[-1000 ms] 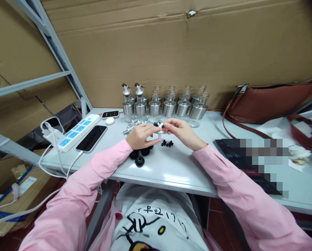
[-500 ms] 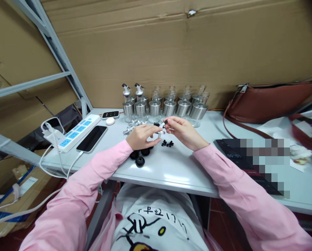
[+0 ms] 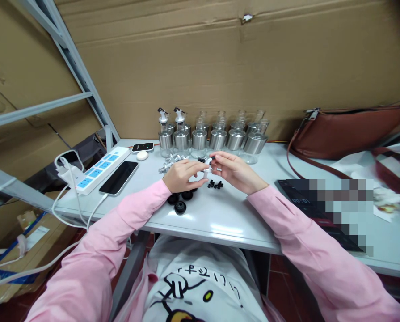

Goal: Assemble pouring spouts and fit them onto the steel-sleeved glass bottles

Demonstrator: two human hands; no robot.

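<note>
My left hand (image 3: pixel 183 175) is closed around a silver-white pourer spout (image 3: pixel 207 173), held upright just above the table. My right hand (image 3: pixel 236 171) pinches a small black cap (image 3: pixel 212 157) at the spout's upper end; the fingers partly hide it. Below the hands lies a small group of black caps (image 3: pixel 216 184). Round black stoppers (image 3: pixel 180 207) rest in front of my left hand, some hidden under it. Behind that hand is a pile of silver spouts (image 3: pixel 170 163), with small black parts (image 3: pixel 201 159) to its right.
Steel-sleeved glass bottles (image 3: pixel 217 139) stand along the back; two at the left carry pourers (image 3: pixel 179 115). A power strip (image 3: pixel 102 170) and a phone (image 3: pixel 119 178) with cables lie at left. A brown bag (image 3: pixel 350 129) and a dark tablet (image 3: pixel 307 205) are at right.
The right fingertips have shifted slightly on the cap, which shows less now. The left hand keeps its hold on the spout. The whole view has moved a little.
</note>
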